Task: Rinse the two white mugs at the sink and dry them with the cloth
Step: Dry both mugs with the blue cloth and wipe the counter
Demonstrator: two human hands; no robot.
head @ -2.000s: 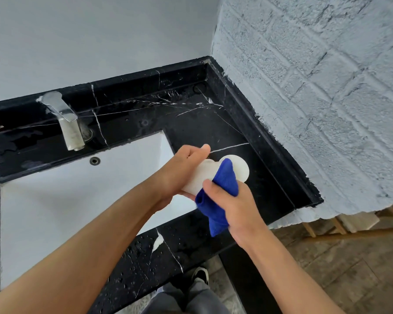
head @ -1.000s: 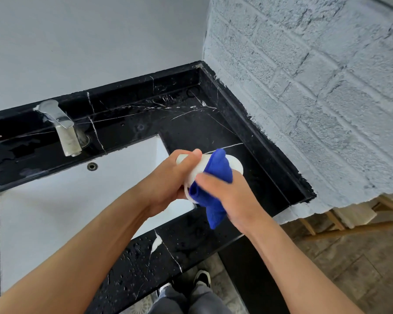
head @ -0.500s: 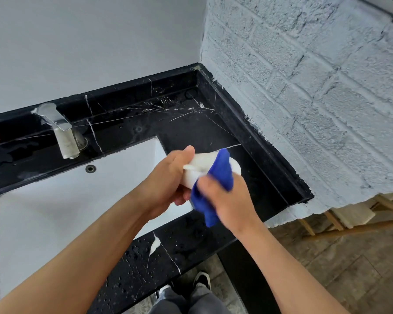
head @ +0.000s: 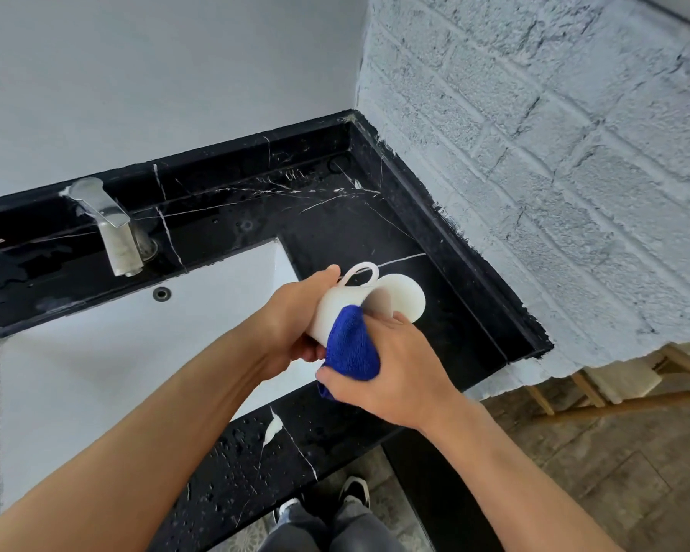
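A white mug lies on its side in the air over the sink's right edge, its handle up and its mouth turned to the right. My left hand grips the mug's base end. My right hand holds a bunched blue cloth pressed against the mug's lower side, with fingertips at the rim. Only one mug is in view.
The white sink basin sits in a wet black marble counter. A chrome tap stands at the back left. A painted brick wall bounds the counter on the right. Wooden furniture legs stand on the floor beyond.
The mug has turned so its handle now points up and its mouth shows. The cloth has slid from the mug's top and rim down to its lower side.
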